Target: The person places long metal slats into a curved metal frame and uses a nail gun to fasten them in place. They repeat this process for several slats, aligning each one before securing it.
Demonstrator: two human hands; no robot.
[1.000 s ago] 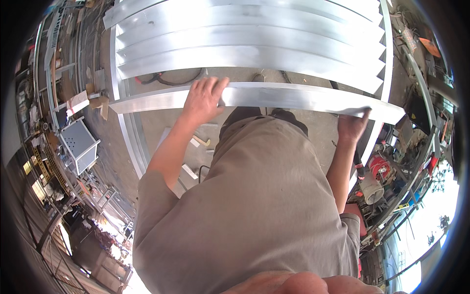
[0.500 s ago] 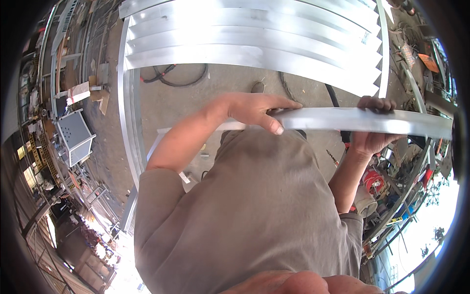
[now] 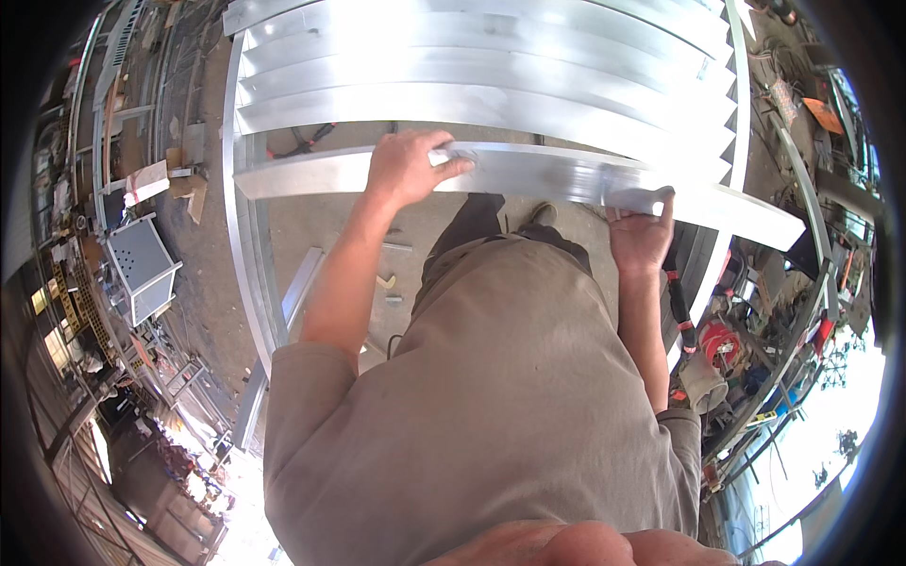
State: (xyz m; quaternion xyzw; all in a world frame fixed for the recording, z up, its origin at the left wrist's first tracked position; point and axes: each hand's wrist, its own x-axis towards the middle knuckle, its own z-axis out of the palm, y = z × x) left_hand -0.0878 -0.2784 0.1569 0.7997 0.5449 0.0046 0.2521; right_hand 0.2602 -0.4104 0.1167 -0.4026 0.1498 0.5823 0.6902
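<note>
A long, shiny metal slat [image 3: 538,173] lies crosswise in front of me, its right end sticking out past the right rail. My left hand [image 3: 406,170] is closed over its left part, thumb on the near face. Farther right, my right hand [image 3: 642,234] grips the near edge, some fingers hidden by the metal. Beyond the slat is a metal frame fitted with several overlapping louver slats [image 3: 396,106]. The left end of the held slat overlaps the frame's left rail [image 3: 242,226]; whether it touches cannot be told.
Dark cables [image 3: 307,141] lie on the floor inside the frame. At left stands a grey metal box [image 3: 143,264] beside stacked bars. On the right are a red reel [image 3: 719,341], an orange piece [image 3: 823,115] and cluttered metal stock. Small offcuts [image 3: 394,247] lie near my feet.
The slat has moved left and away from my body, now spanning the frame. My left hand has gone from resting on its end to gripping it; my right hand has shifted left.
</note>
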